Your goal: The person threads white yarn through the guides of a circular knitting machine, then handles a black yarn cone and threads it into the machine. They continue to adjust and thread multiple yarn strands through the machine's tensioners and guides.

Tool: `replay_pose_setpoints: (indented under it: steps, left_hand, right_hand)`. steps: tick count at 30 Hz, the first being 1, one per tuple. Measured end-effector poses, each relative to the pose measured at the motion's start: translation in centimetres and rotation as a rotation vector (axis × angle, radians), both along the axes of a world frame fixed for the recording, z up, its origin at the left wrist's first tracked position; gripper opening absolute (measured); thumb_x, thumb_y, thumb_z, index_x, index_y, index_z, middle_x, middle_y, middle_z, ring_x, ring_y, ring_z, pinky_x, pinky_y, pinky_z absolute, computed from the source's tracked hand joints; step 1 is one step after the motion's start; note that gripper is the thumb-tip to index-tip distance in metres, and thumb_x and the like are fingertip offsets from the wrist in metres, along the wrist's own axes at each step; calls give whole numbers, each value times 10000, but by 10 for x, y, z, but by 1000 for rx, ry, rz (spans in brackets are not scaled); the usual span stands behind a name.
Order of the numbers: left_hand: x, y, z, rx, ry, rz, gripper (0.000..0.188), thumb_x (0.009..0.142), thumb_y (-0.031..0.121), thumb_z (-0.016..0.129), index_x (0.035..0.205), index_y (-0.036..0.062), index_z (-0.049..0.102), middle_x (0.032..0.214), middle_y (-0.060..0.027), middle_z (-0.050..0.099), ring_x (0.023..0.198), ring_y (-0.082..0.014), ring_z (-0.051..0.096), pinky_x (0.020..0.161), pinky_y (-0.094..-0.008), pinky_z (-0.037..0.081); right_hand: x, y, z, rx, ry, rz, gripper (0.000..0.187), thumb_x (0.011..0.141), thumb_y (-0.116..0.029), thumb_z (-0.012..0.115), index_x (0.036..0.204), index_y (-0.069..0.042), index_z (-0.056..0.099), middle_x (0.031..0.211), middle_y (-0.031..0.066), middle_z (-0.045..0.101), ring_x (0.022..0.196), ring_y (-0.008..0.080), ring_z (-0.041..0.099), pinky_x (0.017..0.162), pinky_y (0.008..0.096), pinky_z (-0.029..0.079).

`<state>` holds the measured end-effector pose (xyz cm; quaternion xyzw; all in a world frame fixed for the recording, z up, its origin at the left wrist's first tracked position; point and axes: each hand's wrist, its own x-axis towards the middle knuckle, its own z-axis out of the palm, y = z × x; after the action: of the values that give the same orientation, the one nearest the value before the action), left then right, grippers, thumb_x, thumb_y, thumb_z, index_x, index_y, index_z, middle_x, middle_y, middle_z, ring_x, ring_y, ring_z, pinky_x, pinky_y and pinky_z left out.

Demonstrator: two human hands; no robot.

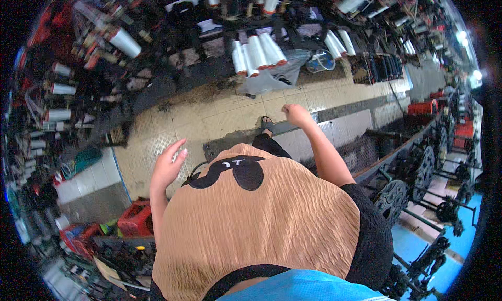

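Note:
My left hand hangs over the tiled floor at the left of my body, its thumb and fingers apart and nothing in it. On the other side, my right hand is held out ahead with its fingers curled in, and no object shows in it. Neither hand touches anything. Beyond the right hand, white thread cones stand in a group beside a clear plastic bag on the floor. My foot in a dark sandal shows just left of the right hand.
Dark machinery with white cones lines the far and left sides. A clear bucket stands near a dark rack. At right runs a machine with toothed wheels. Red crates sit at the lower left. Beige tiles form the aisle.

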<state>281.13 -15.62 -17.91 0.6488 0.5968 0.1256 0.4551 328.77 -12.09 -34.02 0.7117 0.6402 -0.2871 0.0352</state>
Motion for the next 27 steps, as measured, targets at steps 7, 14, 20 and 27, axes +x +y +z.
replay_pose_setpoints:
  steps: [7, 14, 20, 27]
  left_hand:
    - [137, 87, 1, -12, 311, -302, 453, 950, 306, 588, 1321, 46, 565, 1322, -213, 579, 1252, -358, 532, 1063, -398, 402]
    - [215, 118, 19, -53, 309, -227, 451, 952, 322, 585, 1316, 58, 567, 1320, -213, 576, 1243, -362, 534, 1048, -411, 412]
    - [218, 101, 32, -134, 341, -42, 415, 954, 295, 587, 1298, 62, 582, 1301, -185, 596, 1175, -352, 577, 988, -400, 461]
    - [198, 83, 20, -45, 346, 30, 459, 950, 361, 566, 1288, 51, 585, 1266, -195, 605, 1170, -369, 567, 996, -436, 448]
  right_hand:
    - [232, 71, -33, 175, -47, -522, 244, 845, -193, 562, 981, -46, 700, 997, 198, 699, 984, 402, 659, 842, 503, 529]
    - [294, 201, -113, 26, -104, -556, 356, 812, -256, 625, 1087, -44, 704, 1128, 211, 679, 1077, 377, 647, 897, 452, 535]
    - [275, 231, -123, 26, 1, -663, 451, 879, -370, 573, 1185, -52, 663, 1227, 173, 653, 1154, 373, 604, 949, 436, 498]
    - [273, 222, -139, 35, -132, -610, 410, 869, -335, 563, 1093, -16, 687, 1166, 222, 662, 1120, 381, 619, 922, 451, 506]
